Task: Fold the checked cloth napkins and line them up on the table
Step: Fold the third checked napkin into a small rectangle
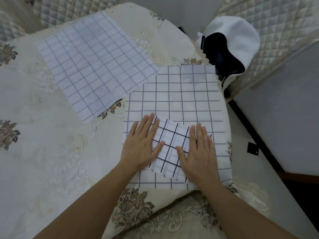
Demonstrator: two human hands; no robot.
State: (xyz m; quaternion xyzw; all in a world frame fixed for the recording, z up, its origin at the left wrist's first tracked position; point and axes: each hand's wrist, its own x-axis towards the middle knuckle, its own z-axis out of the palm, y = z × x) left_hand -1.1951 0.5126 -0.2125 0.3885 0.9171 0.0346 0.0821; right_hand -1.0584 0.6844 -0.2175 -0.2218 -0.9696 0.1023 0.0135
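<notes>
folded napkin [170, 147] is pressed flat by left hand [140, 145] and right hand [198, 150], grips released; spread napkin [93, 61] laid at 11 o'clock.

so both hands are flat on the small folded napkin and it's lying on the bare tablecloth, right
Not quite. In the head view the left hand and right hand lie flat on the small folded napkin, but it rests on a larger spread napkin.
</notes>
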